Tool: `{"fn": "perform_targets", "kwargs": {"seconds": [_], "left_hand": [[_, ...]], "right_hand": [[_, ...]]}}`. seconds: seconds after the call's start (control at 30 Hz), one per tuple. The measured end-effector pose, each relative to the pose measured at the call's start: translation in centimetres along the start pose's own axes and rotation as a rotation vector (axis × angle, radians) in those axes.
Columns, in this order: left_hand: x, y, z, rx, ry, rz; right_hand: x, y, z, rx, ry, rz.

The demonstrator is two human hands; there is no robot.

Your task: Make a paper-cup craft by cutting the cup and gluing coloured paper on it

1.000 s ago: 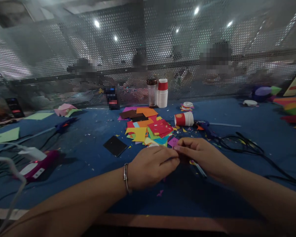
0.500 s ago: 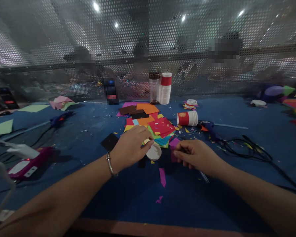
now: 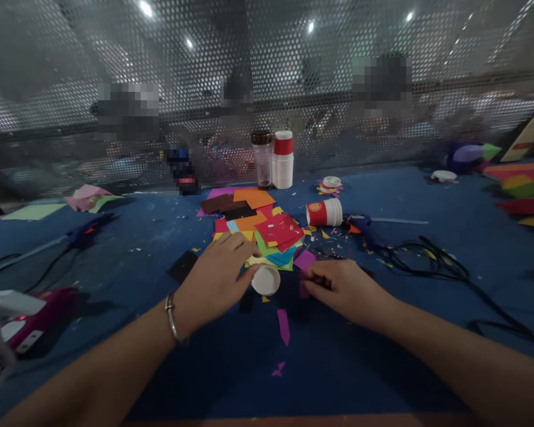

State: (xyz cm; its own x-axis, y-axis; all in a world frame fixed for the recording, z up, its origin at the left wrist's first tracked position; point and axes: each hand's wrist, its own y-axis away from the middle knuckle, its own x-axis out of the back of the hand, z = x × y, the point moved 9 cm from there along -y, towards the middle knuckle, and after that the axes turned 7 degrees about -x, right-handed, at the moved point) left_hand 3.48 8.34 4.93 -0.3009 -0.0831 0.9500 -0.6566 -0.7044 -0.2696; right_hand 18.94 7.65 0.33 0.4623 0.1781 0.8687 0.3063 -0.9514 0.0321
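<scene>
My left hand (image 3: 220, 276) reaches over the near edge of a pile of coloured paper. Its fingers are bent and a little apart from the thumb, which lies at the left rim of a small round white cup-like piece (image 3: 266, 280). My right hand (image 3: 338, 287) is closed just right of this piece, beside a purple paper square (image 3: 305, 260). Something dark shows between its fingers, too shadowed to name. In front of the hands lie a pointed purple paper strip (image 3: 283, 327) and a small purple scrap (image 3: 278, 369).
Stacked coloured papers (image 3: 279, 231) cover the middle. Behind them stand a clear tumbler (image 3: 263, 163) and stacked paper cups (image 3: 283, 163). More cups (image 3: 324, 212) lie sideways near a blue glue gun (image 3: 365, 230) with its black cable. Another glue gun (image 3: 89, 231) and a magenta power strip (image 3: 38, 323) are left.
The whole view has shifted, so things appear further left. My left thumb has slid toward the white piece's left rim. The shiny strips under my right hand no longer show.
</scene>
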Motion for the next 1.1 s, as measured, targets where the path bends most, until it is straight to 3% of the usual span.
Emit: {"fn": "perform_targets", "kwargs": {"seconds": [0.13, 0.33, 0.5, 0.63, 0.8, 0.9, 1.03, 1.1], "left_hand": [[-0.4, 0.3, -2.0, 0.093, -0.011, -0.150], [-1.9, 1.7, -1.6, 0.065, 0.065, -0.404], [-2.7, 1.8, -1.4, 0.073, 0.096, -0.436], [-2.8, 1.6, -1.2, 0.065, 0.154, -0.436], [-2.7, 1.5, -1.0, 0.102, 0.443, -0.483], [-1.8, 0.8, -1.3, 0.119, 0.648, -0.369], [-0.5, -0.1, -3.4, 0.277, 0.876, -0.003], [-0.7, -0.1, -3.9, 0.334, 0.959, 0.119]], "right_hand": [[0.0, 0.0, -0.2, 0.030, 0.024, 0.034], [-0.4, 0.1, -0.1, 0.006, 0.031, 0.000], [0.2, 0.3, -0.4, 0.032, 0.026, 0.072], [2.0, 0.7, -0.5, 0.074, -0.019, 0.169], [5.8, 0.9, 2.6, -0.055, 0.066, 0.337], [8.4, 0.8, 6.1, -0.211, 0.217, 0.448], [10.1, 0.5, 10.1, -0.370, 0.270, 0.488], [10.2, 0.3, 11.2, -0.407, 0.264, 0.481]]}}
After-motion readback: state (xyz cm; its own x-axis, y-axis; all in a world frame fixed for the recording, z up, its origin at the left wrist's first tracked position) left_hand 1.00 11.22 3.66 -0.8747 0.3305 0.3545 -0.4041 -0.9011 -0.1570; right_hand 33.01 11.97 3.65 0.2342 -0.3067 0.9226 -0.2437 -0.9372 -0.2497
